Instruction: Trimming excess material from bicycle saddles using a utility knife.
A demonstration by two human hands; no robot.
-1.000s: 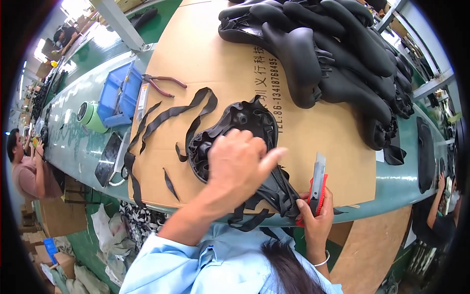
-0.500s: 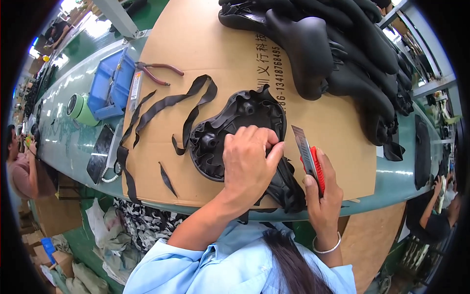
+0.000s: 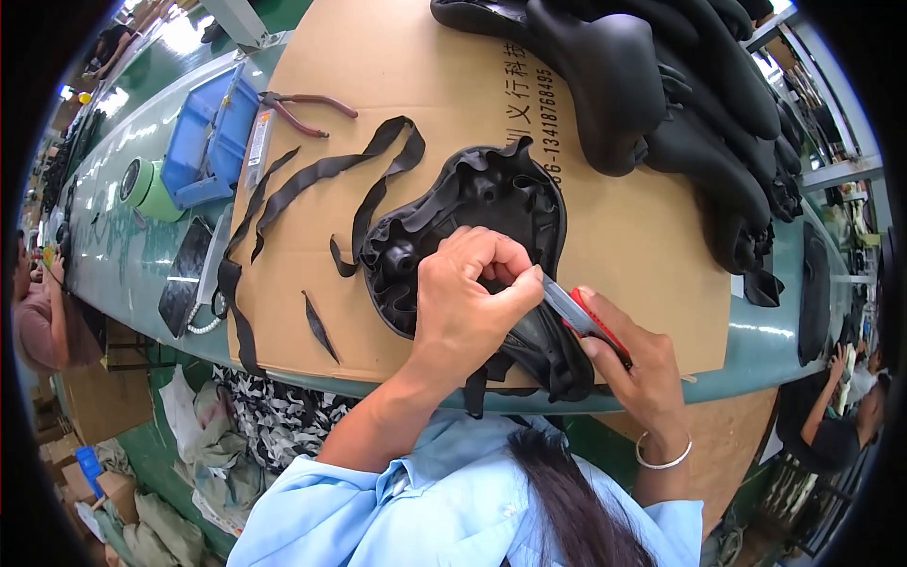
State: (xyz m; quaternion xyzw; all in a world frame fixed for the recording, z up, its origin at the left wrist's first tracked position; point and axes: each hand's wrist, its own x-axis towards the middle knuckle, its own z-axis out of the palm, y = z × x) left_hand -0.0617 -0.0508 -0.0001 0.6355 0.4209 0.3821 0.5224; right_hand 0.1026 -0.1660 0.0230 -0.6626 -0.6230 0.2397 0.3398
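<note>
A black bicycle saddle (image 3: 444,219) lies underside up on the cardboard, its loose cover material ruffled around the rim. My left hand (image 3: 468,298) is over its middle, thumb and forefinger pinched together on the cover's edge; the pinched bit is mostly hidden. In my right hand (image 3: 635,359) is a red and silver snap-off utility knife (image 3: 588,319), its blade extended. The blade's tip meets or nearly meets my left thumb and fingertip. Cut black strips (image 3: 326,170) lie left of the saddle, with a small offcut (image 3: 319,326) nearer me.
Several black saddles (image 3: 614,94) are piled at the far right. Red-handled pliers (image 3: 307,111) rest by a blue bin (image 3: 203,142), with a green round container (image 3: 146,189) beside it. Cardboard (image 3: 642,246) covers the green table. Other people are at both sides.
My right hand has swung the knife left and tilted it flatter, bringing its blade from beside the saddle to my left fingertips. My left thumb and forefinger now pinch more visibly.
</note>
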